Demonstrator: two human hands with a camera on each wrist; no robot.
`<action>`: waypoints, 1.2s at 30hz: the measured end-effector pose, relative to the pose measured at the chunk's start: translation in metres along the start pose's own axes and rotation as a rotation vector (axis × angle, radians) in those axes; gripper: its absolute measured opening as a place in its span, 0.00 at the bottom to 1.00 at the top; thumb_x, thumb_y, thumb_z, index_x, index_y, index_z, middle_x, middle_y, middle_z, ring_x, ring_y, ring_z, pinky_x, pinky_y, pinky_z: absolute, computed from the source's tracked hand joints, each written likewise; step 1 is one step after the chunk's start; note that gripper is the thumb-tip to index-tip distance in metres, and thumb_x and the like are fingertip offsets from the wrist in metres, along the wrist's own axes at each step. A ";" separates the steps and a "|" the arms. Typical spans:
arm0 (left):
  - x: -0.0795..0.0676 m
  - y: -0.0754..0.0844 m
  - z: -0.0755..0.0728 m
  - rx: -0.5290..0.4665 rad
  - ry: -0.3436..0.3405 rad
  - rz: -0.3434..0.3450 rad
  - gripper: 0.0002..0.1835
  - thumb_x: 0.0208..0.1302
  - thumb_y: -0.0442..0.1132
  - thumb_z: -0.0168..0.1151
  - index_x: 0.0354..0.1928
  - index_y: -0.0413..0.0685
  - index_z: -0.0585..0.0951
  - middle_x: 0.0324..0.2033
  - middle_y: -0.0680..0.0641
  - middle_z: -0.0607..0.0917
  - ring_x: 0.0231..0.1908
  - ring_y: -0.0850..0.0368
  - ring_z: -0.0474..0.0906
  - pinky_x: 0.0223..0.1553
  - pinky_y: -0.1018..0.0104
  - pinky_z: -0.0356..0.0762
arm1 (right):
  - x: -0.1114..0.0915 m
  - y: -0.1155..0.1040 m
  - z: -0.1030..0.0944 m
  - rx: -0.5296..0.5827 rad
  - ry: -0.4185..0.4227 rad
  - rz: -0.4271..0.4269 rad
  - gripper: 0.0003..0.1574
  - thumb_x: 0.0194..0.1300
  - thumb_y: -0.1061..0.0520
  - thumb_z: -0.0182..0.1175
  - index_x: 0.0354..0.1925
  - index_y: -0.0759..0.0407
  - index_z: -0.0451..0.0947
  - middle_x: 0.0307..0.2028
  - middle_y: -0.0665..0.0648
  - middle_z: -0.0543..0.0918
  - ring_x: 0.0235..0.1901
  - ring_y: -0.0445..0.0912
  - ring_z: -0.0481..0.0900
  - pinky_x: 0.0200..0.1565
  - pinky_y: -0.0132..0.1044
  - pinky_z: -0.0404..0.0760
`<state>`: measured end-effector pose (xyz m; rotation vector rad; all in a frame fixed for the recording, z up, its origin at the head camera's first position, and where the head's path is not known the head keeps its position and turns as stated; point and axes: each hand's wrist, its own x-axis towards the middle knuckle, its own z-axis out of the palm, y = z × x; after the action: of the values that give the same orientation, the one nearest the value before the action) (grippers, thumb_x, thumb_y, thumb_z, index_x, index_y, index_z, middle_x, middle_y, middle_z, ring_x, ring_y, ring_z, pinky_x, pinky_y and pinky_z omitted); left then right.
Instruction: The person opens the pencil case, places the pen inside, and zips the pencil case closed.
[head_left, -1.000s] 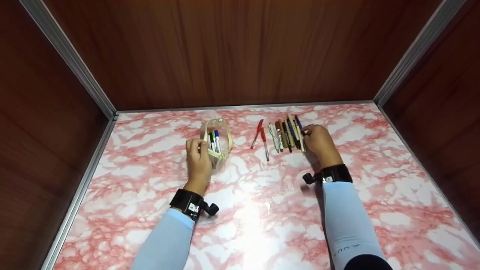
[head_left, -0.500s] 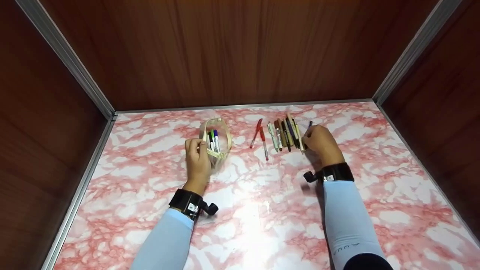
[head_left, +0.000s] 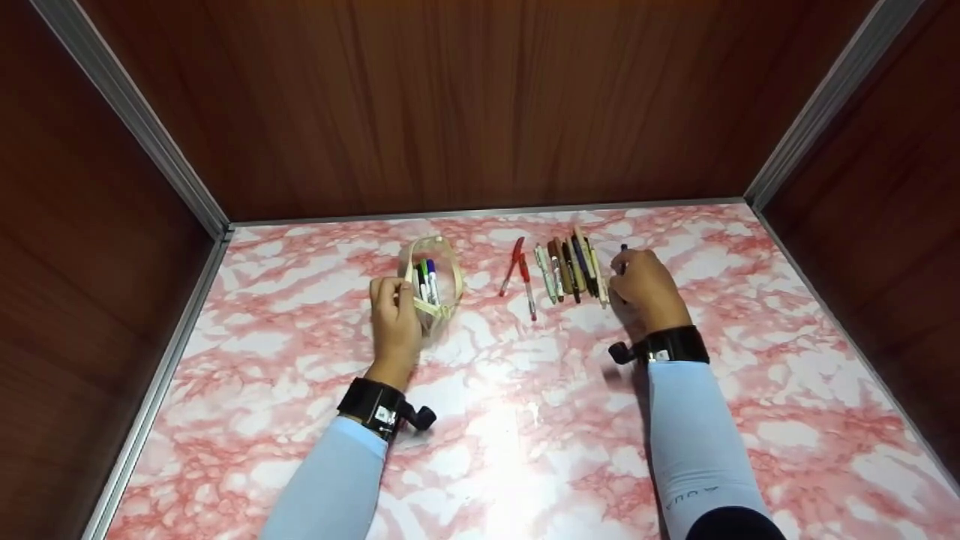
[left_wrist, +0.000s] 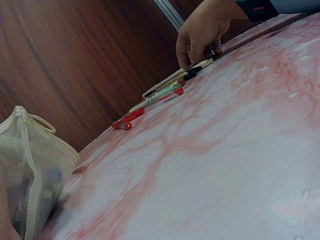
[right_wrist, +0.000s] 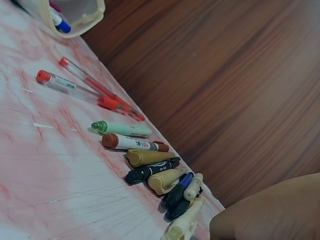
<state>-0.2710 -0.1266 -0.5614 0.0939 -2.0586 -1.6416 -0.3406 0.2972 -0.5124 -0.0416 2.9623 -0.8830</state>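
My left hand (head_left: 396, 319) grips the near left side of a cream mesh pencil pouch (head_left: 457, 279), its mouth spread wide. Several markers (head_left: 431, 285) with green, blue and dark ends stand inside. To the right, my right hand (head_left: 646, 285) pinches a dark blue pen (head_left: 624, 247); only its upper end shows past the fingers. Just left of that hand lies a row of pens and markers: a pale green one (right_wrist: 125, 128), a brown-and-white marker (right_wrist: 135, 142), tan ones (right_wrist: 150, 157) and a black one (right_wrist: 152, 170), some touching or stacked.
Two red pens (head_left: 527, 277) lie between the pouch and the row, one angled against the other. The table (head_left: 487, 390) has a pink and white marbled top. Dark wood panels (head_left: 480, 112) stand at the back and both sides, joined by metal edging.
My right hand has drawn the dark blue pen away from the row's right end, slightly to the right. The left hand and pouch stay practically where they were.
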 end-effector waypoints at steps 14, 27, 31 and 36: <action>0.001 0.000 0.000 0.002 0.003 0.021 0.08 0.85 0.37 0.56 0.45 0.39 0.79 0.52 0.40 0.74 0.48 0.49 0.77 0.51 0.62 0.79 | -0.003 0.001 -0.002 0.014 0.012 0.064 0.13 0.78 0.60 0.56 0.50 0.65 0.84 0.51 0.69 0.90 0.46 0.63 0.86 0.52 0.57 0.84; 0.000 0.000 0.001 0.007 0.012 0.023 0.09 0.86 0.38 0.55 0.44 0.40 0.79 0.51 0.42 0.74 0.46 0.52 0.76 0.47 0.64 0.78 | -0.005 -0.002 -0.004 0.067 0.036 0.106 0.27 0.76 0.60 0.56 0.69 0.68 0.76 0.60 0.75 0.87 0.55 0.66 0.85 0.63 0.63 0.83; 0.000 0.000 0.001 0.001 0.006 0.019 0.09 0.86 0.38 0.55 0.45 0.41 0.79 0.52 0.42 0.74 0.46 0.53 0.76 0.47 0.63 0.78 | -0.003 -0.002 -0.006 0.100 0.021 0.123 0.27 0.79 0.59 0.56 0.71 0.67 0.75 0.50 0.72 0.91 0.48 0.62 0.87 0.59 0.57 0.84; 0.000 0.000 0.000 -0.003 0.001 0.014 0.09 0.86 0.38 0.56 0.45 0.41 0.79 0.52 0.42 0.74 0.45 0.53 0.76 0.45 0.65 0.78 | -0.004 -0.003 -0.007 0.122 0.044 0.103 0.26 0.81 0.58 0.56 0.71 0.66 0.76 0.46 0.69 0.91 0.40 0.58 0.86 0.48 0.51 0.82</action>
<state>-0.2711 -0.1264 -0.5613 0.0791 -2.0518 -1.6354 -0.3368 0.2990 -0.5043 0.1352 2.9131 -1.0605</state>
